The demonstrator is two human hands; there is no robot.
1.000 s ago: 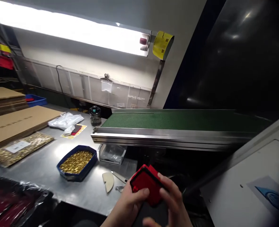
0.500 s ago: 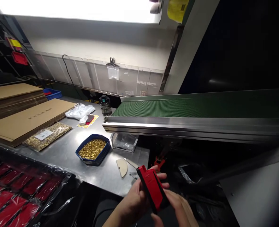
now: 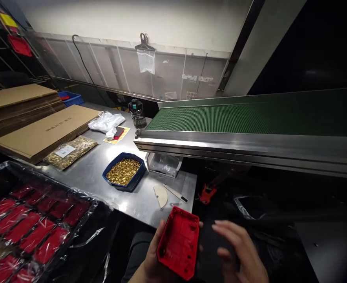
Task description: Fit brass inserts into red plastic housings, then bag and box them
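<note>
A red plastic housing shell (image 3: 179,240), hollow side facing up, rests in my left hand (image 3: 153,257), whose fingers wrap round its sides. Small posts and round fittings show along its inner edges. To the right of the shell, clear of it, my right hand (image 3: 242,249) hovers with thumb and fingers apart and nothing between them. On the metal table just beyond the hands lie a cream half-round piece (image 3: 161,196), a slim white-handled knife-like tool (image 3: 176,193) and a small metal item (image 3: 175,204). Behind them sits a blue tray (image 3: 141,173) filled with small brass-coloured parts.
A green conveyor belt (image 3: 214,118) runs to the right above the table. Cardboard sheets (image 3: 46,129) and a bag of brass parts (image 3: 72,151) lie at left. A plastic-lined crate of red pieces (image 3: 23,228) stands at lower left. A bottle (image 3: 137,114) is beside the conveyor.
The red shell has turned from its outer side to its hollow inside. My right hand has let go of it and moved away to the right. The view has tilted down.
</note>
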